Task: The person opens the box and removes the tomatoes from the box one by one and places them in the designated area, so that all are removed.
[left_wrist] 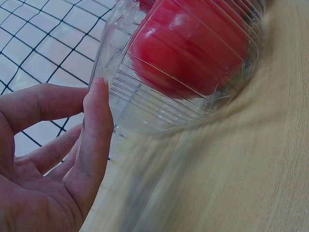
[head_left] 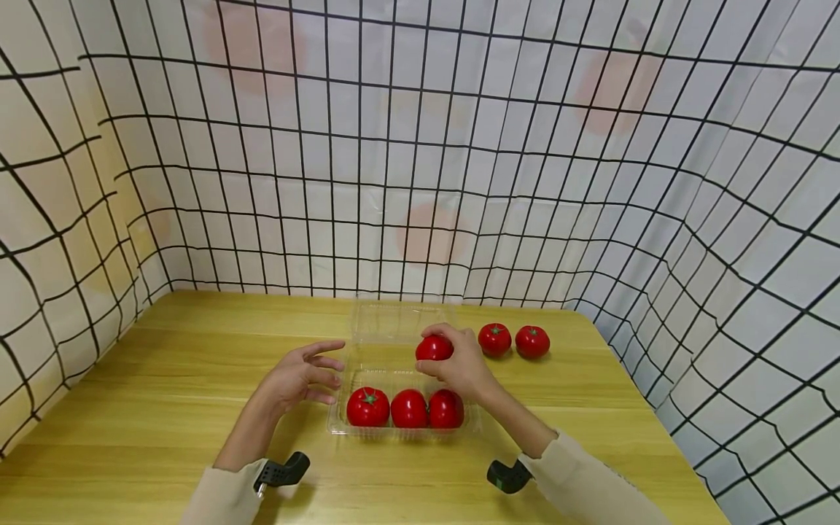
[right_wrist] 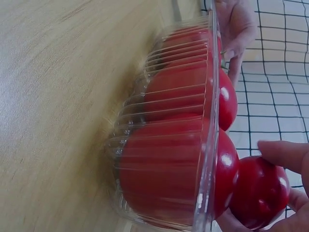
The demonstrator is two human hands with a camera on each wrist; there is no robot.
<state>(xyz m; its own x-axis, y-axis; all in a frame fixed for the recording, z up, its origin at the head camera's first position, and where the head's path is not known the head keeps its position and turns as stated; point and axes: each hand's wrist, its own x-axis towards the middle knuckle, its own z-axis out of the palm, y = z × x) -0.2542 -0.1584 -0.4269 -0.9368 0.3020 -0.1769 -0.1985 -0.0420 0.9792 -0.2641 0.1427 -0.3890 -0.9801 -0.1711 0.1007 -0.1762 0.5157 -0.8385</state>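
Note:
A clear plastic clamshell box (head_left: 337,429) stands on the table with its lid (head_left: 400,321) folded back. Along its front side sit three red tomatoes: a left one (head_left: 368,407), a middle one (head_left: 410,409) and a right one (head_left: 446,410). Above the back right part of the box, my right hand (head_left: 464,364) grips another tomato (head_left: 429,350) between thumb and fingers. At the left end of the box, my left hand (head_left: 303,375) has its fingers loosely spread, and in the left wrist view its fingertips (left_wrist: 100,87) come right up to the clear wall.
Two more tomatoes, one nearer (head_left: 495,340) and one farther right (head_left: 532,342), lie on the wooden table (head_left: 197,364) right of the box. A white sheet with a black grid (head_left: 420,182) encloses the table at the back and both sides.

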